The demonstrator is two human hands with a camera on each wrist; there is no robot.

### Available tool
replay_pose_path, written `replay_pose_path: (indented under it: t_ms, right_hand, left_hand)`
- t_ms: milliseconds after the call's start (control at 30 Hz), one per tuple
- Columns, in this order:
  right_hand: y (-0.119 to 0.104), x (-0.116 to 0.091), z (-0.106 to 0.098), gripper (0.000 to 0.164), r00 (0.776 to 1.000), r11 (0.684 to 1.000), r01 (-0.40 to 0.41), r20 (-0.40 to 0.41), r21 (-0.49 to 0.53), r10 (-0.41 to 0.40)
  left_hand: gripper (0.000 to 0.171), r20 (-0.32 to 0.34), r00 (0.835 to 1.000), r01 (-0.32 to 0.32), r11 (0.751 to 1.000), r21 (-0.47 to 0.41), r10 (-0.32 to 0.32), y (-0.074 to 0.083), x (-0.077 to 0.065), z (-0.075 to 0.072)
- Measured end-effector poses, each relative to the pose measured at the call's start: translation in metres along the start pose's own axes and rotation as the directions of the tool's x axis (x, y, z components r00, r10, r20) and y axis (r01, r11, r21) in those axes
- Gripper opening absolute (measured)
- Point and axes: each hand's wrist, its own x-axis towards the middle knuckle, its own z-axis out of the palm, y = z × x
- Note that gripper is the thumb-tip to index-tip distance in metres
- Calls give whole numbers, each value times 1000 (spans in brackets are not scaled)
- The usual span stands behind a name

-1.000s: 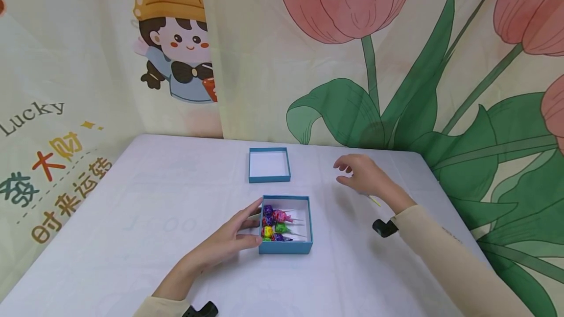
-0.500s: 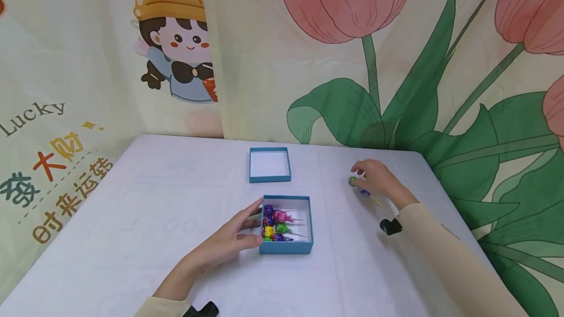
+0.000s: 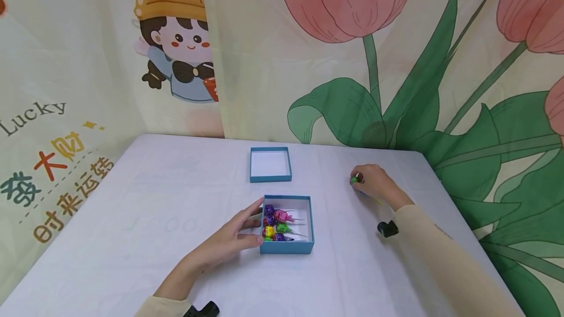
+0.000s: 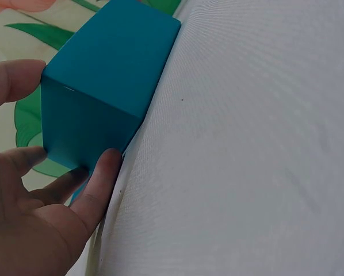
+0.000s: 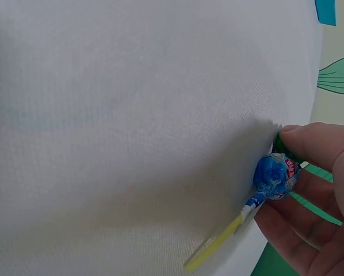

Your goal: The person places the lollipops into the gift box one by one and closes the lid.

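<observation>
A blue open box (image 3: 287,247) holds several wrapped lollipops (image 3: 282,215), purple, pink, green and yellow, heads to the left and sticks to the right. My left hand (image 3: 226,238) rests against its left side, fingers spread and fairly straight; the left wrist view shows fingertips touching the box wall (image 4: 91,115). Off to the right, my right hand (image 3: 374,181) pinches a green lollipop (image 3: 354,180) low over the table, its stick hidden. Close below the thumb in the right wrist view is a blue-wrapped lollipop (image 5: 272,174) with a yellow stick (image 5: 213,242).
The blue box lid (image 3: 270,178) lies inside-up behind the box. A white cloth (image 3: 132,238) covers the table, whose back edge meets a printed curtain (image 3: 255,53) with tulips. Each wrist wears a black camera.
My right hand has moved a little right and down to the lollipops, and its thumb and fingers have closed on the green one. The left hand and box stay put.
</observation>
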Motion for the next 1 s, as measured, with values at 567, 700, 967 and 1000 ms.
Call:
replay_pose_path:
  t_ms: [567,700,967,1000]
  right_hand:
    - [-22,-2,-15,17,995,998,57,-80,10,-56]
    - [-40,-4,-20,17,993,997,68,-95,26,-65]
    - [-77,-11,-24,16,981,985,156,-132,72,-145]
    - [-81,-12,-24,16,977,982,172,-137,78,-161]
  left_hand:
    - [86,1,1000,-1,1000,-3,1,-1,1,-1]
    - [86,1,1000,3,1000,-6,-3,0,1,0]
    - [86,-4,1000,10,1000,-5,-10,0,1,0]
    - [86,-3,1000,10,1000,-5,-10,0,1,0]
